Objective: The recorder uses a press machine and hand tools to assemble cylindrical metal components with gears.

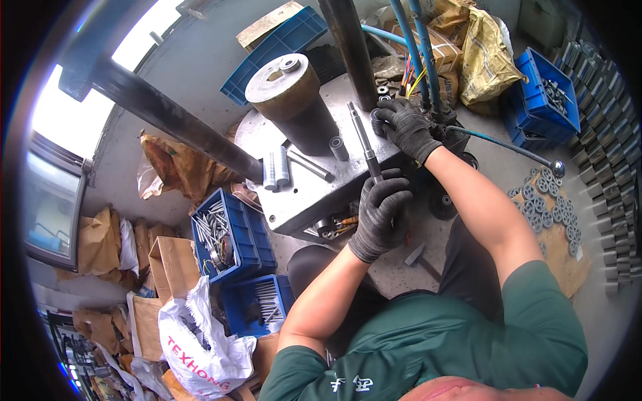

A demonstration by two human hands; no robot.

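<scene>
My left hand (384,212), in a dark glove, is closed round the lower end of a stepped metal shaft (362,139). The shaft tilts up and away over the edge of a steel machine table (294,200). My right hand (405,128), gloved too, curls its fingers over a round metal ring (378,123) beside the dark post; the glove hides part of it. Small bearings (383,92) sit just beyond those fingers. On the table stand a thick steel cylinder (287,100) with a ring (289,65) on top and a small sleeve (338,148). Short rods (309,165) lie near its left side.
Dark steel columns (351,50) rise from the table. A lever with a ball end (557,168) sticks out at right. Blue crates (231,237) of metal parts stand at left, another (545,93) at far right. A hammer (416,255) and flat rings (548,207) lie on the floor.
</scene>
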